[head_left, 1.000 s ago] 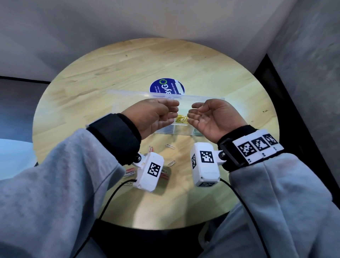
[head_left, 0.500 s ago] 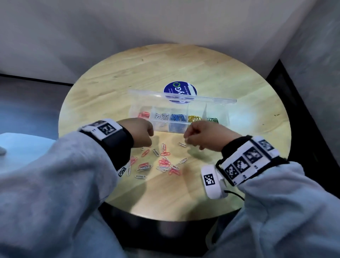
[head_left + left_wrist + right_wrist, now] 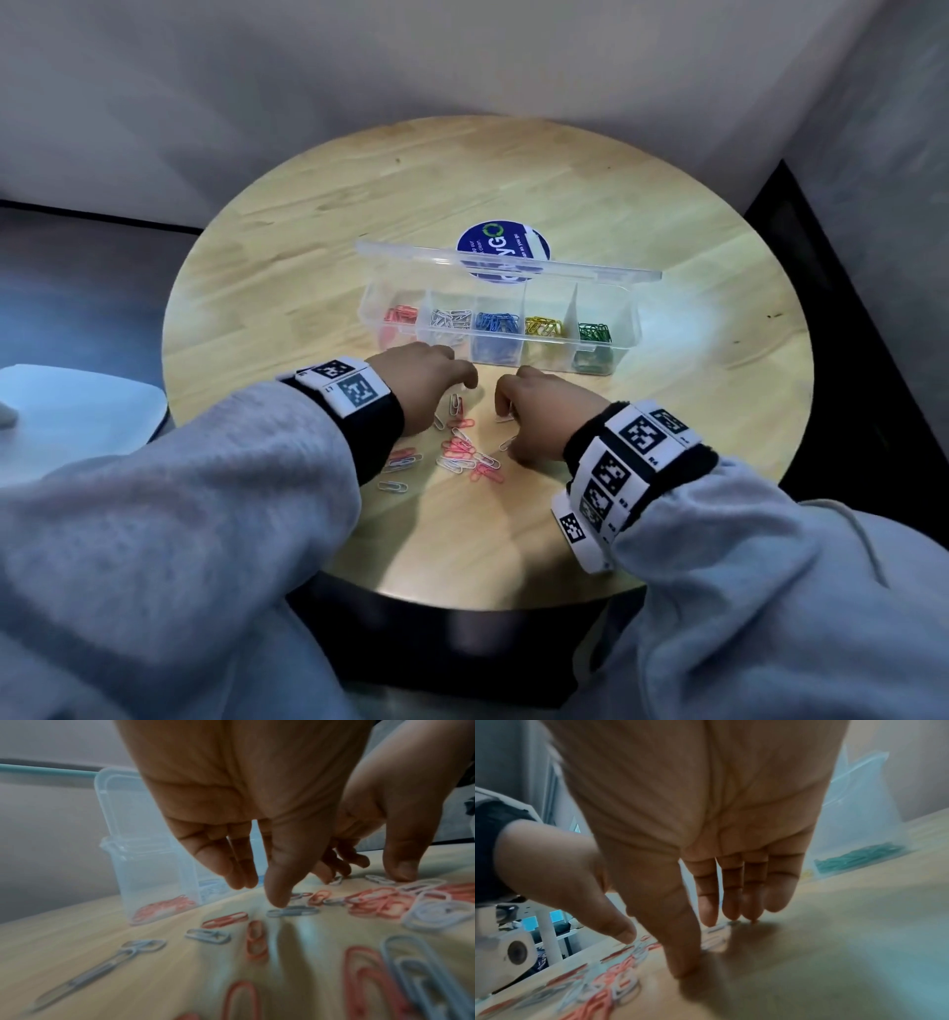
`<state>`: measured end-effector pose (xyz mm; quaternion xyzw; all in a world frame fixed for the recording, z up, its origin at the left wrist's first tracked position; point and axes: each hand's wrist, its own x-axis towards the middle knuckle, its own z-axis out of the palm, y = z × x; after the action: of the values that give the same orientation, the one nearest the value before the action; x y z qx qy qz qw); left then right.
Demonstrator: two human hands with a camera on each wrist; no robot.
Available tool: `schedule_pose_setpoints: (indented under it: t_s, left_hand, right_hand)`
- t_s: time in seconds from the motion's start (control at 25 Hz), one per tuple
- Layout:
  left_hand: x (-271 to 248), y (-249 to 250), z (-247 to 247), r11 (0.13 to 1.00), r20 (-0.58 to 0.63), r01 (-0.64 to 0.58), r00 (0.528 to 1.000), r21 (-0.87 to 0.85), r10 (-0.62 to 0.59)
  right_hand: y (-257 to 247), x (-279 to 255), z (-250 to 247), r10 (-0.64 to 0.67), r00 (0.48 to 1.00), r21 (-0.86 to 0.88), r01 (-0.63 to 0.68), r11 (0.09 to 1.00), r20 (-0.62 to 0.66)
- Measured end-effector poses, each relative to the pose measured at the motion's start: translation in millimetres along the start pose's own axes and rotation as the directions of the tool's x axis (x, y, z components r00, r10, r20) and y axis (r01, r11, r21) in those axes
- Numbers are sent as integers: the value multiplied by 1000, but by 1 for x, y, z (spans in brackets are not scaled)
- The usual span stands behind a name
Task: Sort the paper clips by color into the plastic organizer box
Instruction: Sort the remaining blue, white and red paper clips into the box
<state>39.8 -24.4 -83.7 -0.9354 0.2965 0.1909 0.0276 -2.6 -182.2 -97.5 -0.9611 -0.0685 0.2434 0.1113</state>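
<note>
head view: sticker (image 3: 503, 245) reads "ygo".

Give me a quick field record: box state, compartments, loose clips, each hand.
box: plastic organizer box on the round table, lid open
compartments, left to right: pink, white, blue, yellow, green clips
loose clips: pink and white pile in front of the box
left hand: fingers down over the pile, nothing gripped
right hand: fingertips on the table by the clips, nothing gripped

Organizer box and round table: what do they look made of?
Organizer box: clear, glossy plastic by the look; the clips show through its walls. Round table: pale wood or wood veneer, smooth finish, with visible grain and plank seams.
</note>
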Motion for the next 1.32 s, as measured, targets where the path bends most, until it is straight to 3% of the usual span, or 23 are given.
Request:
schedule_pose_setpoints:
  t_s: [0.12,0.52,1.16,1.32]
  left_hand:
    - [4,1,1,999,32,-43,999,26,42]
    - [0,-9,12,997,4,6,1000,-71,-6]
    - [-9,-5,18,972,26,114,993,-206,-111]
    - [-10,-2,18,955,8,198,979,-220,-202]
  right_hand:
    - [-1,1,-3,8,1000,-19,-7,1000,30]
    - [-7,-6,-5,5,995,-31,-2,1000,97]
    - [2,-12,-11,49,998,262,-60,963,47]
    - [3,-20,-10,76,994,473,-102,875,74]
